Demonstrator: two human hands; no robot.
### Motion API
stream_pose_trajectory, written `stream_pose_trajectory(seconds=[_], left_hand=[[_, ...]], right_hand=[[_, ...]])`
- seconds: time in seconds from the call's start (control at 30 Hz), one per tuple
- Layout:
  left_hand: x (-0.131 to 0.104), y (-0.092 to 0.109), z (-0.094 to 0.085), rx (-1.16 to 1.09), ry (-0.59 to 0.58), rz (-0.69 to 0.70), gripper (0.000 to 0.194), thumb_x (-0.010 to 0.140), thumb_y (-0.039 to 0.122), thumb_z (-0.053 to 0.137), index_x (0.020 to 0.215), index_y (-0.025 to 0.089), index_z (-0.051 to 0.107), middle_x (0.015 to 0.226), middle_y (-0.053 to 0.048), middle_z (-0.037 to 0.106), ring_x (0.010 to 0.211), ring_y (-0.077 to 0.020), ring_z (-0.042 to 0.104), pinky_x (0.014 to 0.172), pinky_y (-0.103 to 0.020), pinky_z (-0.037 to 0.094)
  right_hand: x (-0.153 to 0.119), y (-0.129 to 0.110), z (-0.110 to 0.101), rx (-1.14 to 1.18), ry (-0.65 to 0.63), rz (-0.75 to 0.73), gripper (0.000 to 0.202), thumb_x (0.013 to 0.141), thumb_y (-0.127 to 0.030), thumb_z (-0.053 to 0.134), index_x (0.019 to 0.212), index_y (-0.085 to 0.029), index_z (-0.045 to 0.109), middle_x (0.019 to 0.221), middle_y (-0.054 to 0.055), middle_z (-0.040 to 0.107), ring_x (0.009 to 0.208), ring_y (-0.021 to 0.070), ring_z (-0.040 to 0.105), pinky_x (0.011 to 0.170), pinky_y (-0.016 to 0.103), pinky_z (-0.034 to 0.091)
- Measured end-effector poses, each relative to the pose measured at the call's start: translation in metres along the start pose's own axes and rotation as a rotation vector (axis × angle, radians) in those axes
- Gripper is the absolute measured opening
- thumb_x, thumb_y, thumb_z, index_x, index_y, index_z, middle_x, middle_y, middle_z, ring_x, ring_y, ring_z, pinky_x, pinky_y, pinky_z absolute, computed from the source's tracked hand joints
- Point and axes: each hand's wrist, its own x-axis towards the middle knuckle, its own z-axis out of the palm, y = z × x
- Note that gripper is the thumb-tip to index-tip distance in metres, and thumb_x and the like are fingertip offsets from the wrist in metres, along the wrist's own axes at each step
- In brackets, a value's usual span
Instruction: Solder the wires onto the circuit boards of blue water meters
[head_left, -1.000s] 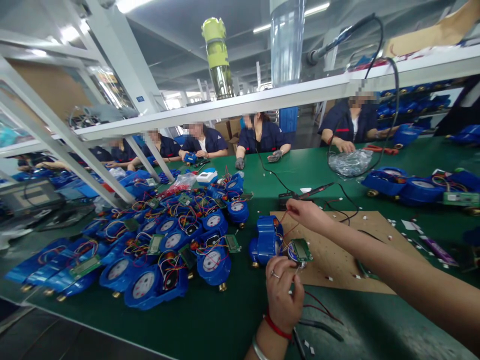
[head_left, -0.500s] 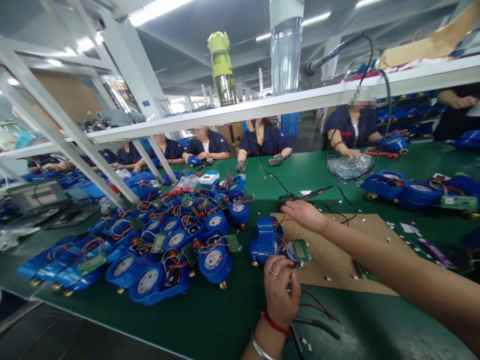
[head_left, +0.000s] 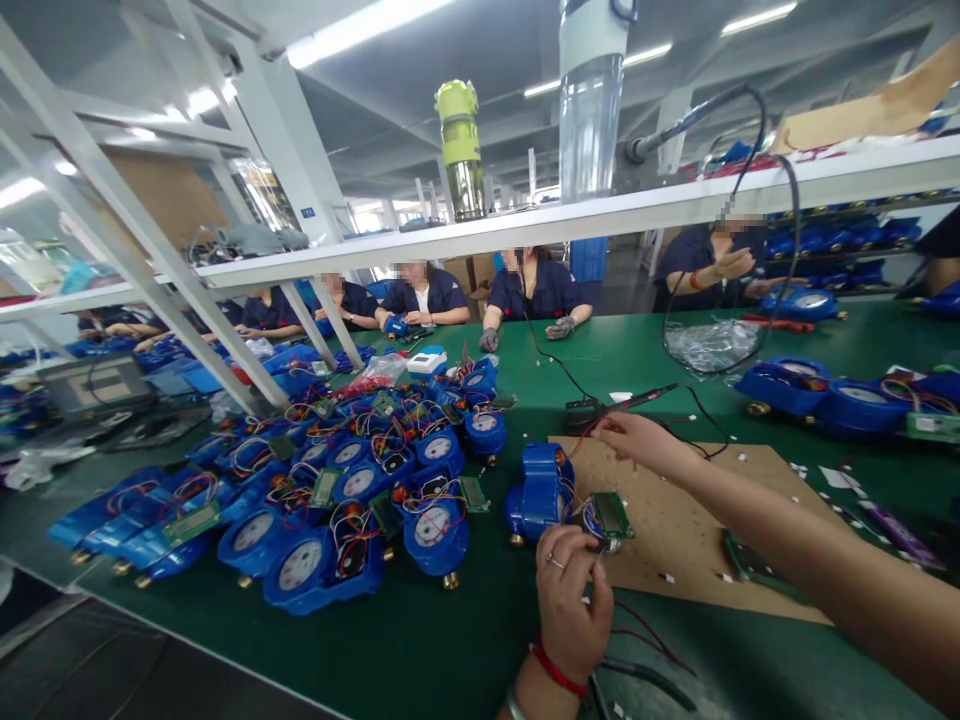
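In front of me a blue water meter (head_left: 541, 492) lies on the green bench, a small green circuit board with a display (head_left: 611, 514) wired to its right side. My left hand (head_left: 574, 590), wearing a ring and a red bracelet, is closed at the lower edge of that board. What its fingertips pinch is mostly hidden; a silvery part shows beside them. Above the board my right hand (head_left: 637, 442) has thumb and fingers pinched together on a thin reddish wire that runs toward the meter. Just behind it lies a soldering iron (head_left: 637, 399) with a black cable.
Many wired blue meters (head_left: 352, 500) crowd the bench to the left. Brown cardboard (head_left: 690, 500) with small white bits lies under my right arm. More meters (head_left: 855, 395) stand at right. A white shelf (head_left: 480, 228) carrying bottles crosses overhead. Co-workers sit opposite.
My right hand has moved slightly right, away from the meter, and its fingers have drawn together. My left hand stays by the board. The whole view has shifted a little.
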Motion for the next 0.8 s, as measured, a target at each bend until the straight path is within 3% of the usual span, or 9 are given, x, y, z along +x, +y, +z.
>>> stream_pose_trajectory(seconds=[0.1,0.17,0.27,0.4,0.5,0.63,0.8], left_hand=[[-0.002,0.003,-0.001,0.032,0.017,-0.029,0.017,0.084,0.009,0.045,0.089,0.017,0.059,0.103,-0.01,0.063,0.103,-0.0214,0.058,0.092,-0.043,0.049],[0.0,0.008,-0.002,0.062,0.006,-0.065,0.027,0.085,0.01,0.046,0.109,0.017,0.057,0.118,-0.013,0.059,0.113,-0.0227,0.055,0.094,-0.042,0.05],[0.009,0.02,-0.007,0.092,-0.104,-0.062,0.049,0.087,0.01,0.043,0.136,0.015,0.038,0.138,-0.016,0.045,0.128,-0.024,0.044,0.1,-0.04,0.048],[0.029,0.032,-0.013,0.107,-0.413,0.081,0.052,0.087,0.007,0.039,0.137,0.015,0.036,0.134,-0.012,0.05,0.122,-0.0231,0.05,0.098,-0.038,0.049],[0.04,0.033,-0.016,0.144,-0.538,0.143,0.042,0.089,0.013,0.042,0.131,0.017,0.043,0.122,-0.01,0.059,0.11,-0.0227,0.057,0.089,-0.035,0.053],[0.048,0.026,-0.017,0.213,-0.524,0.123,0.021,0.092,0.02,0.044,0.106,0.02,0.06,0.096,-0.007,0.065,0.088,-0.0195,0.062,0.076,-0.031,0.052],[0.057,0.014,-0.015,0.06,-0.394,-0.054,0.019,0.091,0.02,0.048,0.083,0.018,0.065,0.082,-0.005,0.065,0.081,-0.0175,0.06,0.074,-0.029,0.048]], right_hand=[[-0.04,-0.022,-0.013,0.13,-0.186,0.009,0.025,0.082,-0.04,0.053,0.085,-0.016,0.062,0.06,-0.001,0.054,0.053,0.012,0.053,0.046,0.02,0.04],[-0.072,-0.034,-0.013,0.272,-0.316,0.029,0.032,0.085,-0.041,0.048,0.1,-0.016,0.061,0.063,0.0,0.055,0.057,0.0127,0.055,0.05,0.021,0.044],[-0.116,-0.039,0.0,0.254,-0.408,0.083,0.04,0.088,-0.04,0.041,0.118,-0.017,0.054,0.074,0.003,0.059,0.059,0.0147,0.057,0.054,0.025,0.048],[-0.145,-0.025,0.016,0.063,-0.322,-0.061,0.031,0.089,-0.032,0.039,0.107,-0.021,0.062,0.094,0.009,0.065,0.08,0.0213,0.062,0.076,0.034,0.05],[-0.145,-0.015,0.014,-0.023,-0.295,-0.147,0.027,0.09,-0.033,0.041,0.09,-0.022,0.065,0.09,0.008,0.066,0.085,0.0229,0.061,0.079,0.036,0.048],[-0.141,-0.006,0.006,-0.054,-0.227,-0.15,0.029,0.091,-0.041,0.042,0.088,-0.024,0.065,0.091,0.007,0.065,0.087,0.0223,0.062,0.076,0.034,0.049],[-0.156,0.031,-0.008,-0.045,0.011,-0.033,0.044,0.089,-0.048,0.044,0.127,-0.027,0.048,0.113,0.008,0.062,0.098,0.0233,0.062,0.081,0.035,0.053]])
